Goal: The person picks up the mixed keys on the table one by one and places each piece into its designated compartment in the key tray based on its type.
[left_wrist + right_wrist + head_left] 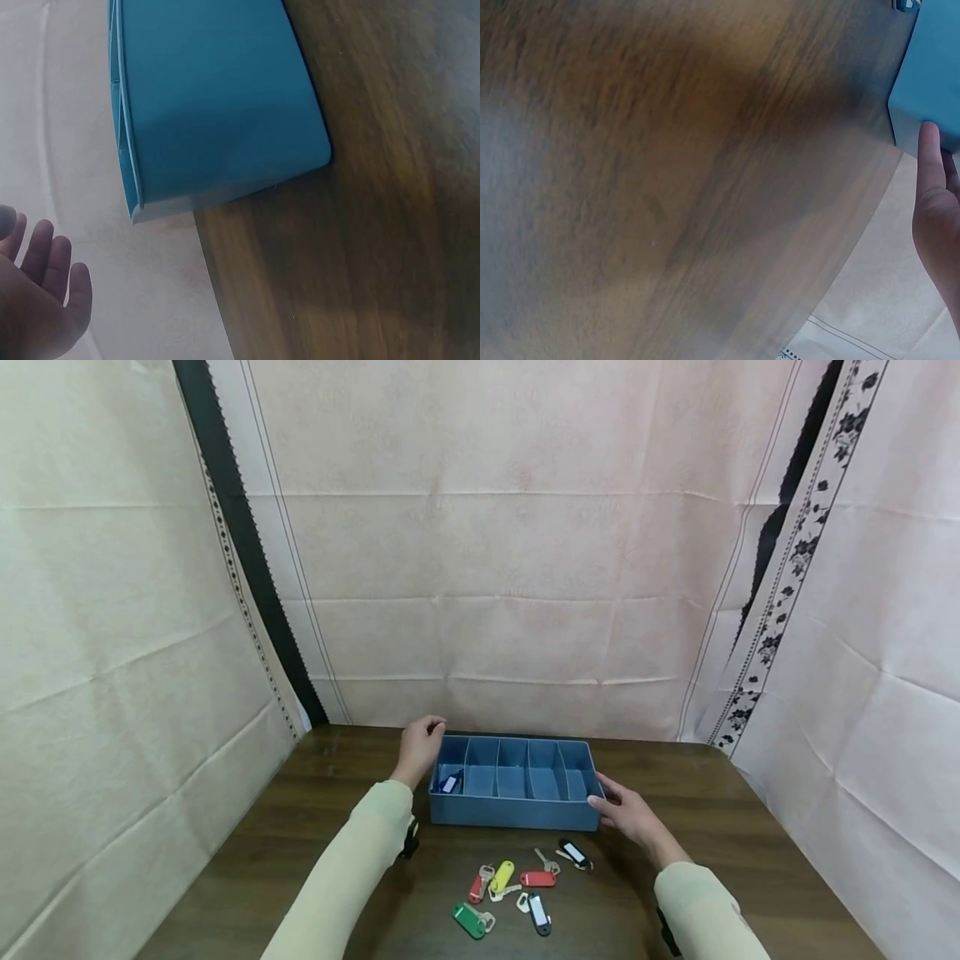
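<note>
A blue divided box (513, 812) stands on the table, its row of compartments facing up. In its leftmost compartment lies a dark blue key tag (450, 783) with a white label. My left hand (422, 747) hovers beside the box's left end, fingers loosely bent. The left wrist view shows this hand apart from the box (217, 97), holding nothing. At the other end, my right hand (630, 814) touches the right side near the front corner. In the right wrist view, its straight thumb (928, 154) rests against the box (937, 75).
In front of the box lie several keys with tags: green (468, 922), yellow (502, 877), red (538, 879), another red (476, 889), black (574, 851) and another dark one (539, 915). Pale cloth (510, 568) hangs behind the wooden table (337, 827) and at both sides.
</note>
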The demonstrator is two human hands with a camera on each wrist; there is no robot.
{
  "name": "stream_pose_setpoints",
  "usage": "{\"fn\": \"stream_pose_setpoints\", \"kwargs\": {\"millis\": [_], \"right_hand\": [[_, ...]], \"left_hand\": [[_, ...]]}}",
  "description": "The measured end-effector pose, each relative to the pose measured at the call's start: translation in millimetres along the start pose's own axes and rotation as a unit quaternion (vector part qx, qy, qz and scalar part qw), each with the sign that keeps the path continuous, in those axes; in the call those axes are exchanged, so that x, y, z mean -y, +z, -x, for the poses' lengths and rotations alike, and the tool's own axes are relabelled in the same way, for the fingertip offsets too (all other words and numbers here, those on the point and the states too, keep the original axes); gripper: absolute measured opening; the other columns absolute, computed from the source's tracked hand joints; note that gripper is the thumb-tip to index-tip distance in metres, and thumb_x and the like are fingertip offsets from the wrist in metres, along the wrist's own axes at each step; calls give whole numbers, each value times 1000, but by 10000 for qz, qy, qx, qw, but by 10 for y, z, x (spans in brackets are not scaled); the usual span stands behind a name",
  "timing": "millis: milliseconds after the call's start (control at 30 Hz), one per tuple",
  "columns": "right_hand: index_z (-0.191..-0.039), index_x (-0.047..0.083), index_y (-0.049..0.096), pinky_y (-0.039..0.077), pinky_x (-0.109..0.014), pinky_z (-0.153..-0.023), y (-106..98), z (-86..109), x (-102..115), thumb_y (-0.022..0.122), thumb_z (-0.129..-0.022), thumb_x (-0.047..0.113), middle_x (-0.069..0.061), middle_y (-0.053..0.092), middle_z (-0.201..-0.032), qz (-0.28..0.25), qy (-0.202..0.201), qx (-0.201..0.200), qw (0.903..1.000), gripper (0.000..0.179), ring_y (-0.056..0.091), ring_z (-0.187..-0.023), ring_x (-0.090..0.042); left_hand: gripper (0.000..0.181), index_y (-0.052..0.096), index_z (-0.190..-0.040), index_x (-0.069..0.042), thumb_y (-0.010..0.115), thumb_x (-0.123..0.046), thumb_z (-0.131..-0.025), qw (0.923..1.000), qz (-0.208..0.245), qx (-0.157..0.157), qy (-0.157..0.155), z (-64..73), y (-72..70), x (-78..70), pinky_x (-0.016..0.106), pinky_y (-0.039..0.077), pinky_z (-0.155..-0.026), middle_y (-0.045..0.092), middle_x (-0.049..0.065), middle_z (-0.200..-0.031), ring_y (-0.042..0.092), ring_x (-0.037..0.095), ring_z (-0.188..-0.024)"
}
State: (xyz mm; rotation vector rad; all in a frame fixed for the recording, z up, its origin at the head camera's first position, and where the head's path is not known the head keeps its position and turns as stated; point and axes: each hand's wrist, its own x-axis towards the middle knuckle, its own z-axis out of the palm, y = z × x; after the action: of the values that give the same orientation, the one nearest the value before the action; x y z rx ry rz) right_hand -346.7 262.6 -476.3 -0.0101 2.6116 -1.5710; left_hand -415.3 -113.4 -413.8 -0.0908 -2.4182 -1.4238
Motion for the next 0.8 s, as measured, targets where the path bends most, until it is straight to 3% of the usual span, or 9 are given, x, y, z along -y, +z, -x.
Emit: {"fn": "stream_pose_setpoints", "kwargs": {"millis": [433, 800], "right_hand": [[-157, 15, 28, 48, -45, -98, -42, 12, 18, 65, -88, 53, -26, 32, -154, -118, 29, 14, 9999, 87, 46, -131, -45], [-158, 17, 28, 47, -48, -99, -49, -5, 40, 64, -87, 53, -26, 32, -155, -83, 6, 133, 9999, 87, 44, -133, -45]], "left_hand": [[27, 66, -122, -7, 60, -23, -101, 9992, 240, 299, 129, 98, -140, -6, 42, 51, -94, 65, 11, -118, 59, 26, -107], [25, 67, -119, -9, 64, -23, -99, 9973, 205, 596, 389, 405, -254, -25, 40, 52, -93, 66, 7, -112, 59, 23, -102]]}}
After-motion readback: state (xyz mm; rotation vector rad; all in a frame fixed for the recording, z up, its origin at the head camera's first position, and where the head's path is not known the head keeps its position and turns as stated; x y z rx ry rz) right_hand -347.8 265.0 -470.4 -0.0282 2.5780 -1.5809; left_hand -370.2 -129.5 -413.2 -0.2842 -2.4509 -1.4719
